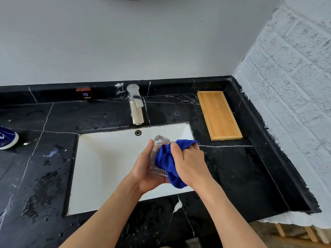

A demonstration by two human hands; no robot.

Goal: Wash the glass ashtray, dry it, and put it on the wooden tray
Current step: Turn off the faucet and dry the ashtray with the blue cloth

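Over the white sink (100, 167), the left hand (146, 169) grips the glass ashtray (157, 149) on edge, while the right hand (189, 163) is closed on a blue cloth (165, 159) pressed into it. The wooden tray (219, 115) lies bare on the black table (232, 169), near the wall. A small sign (86, 94) reads "COLD".

faucet (135, 104) behind sink (107, 158) | wooden tray (219, 115) right of sink, on counter (53, 119)

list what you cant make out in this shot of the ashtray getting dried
- Head view: the glass ashtray bowl, hidden by the blue cloth and right hand.
- Its underside, hidden by the left hand.
- Blue object at the left edge, cut off.
- Faucet: running or not, unclear.
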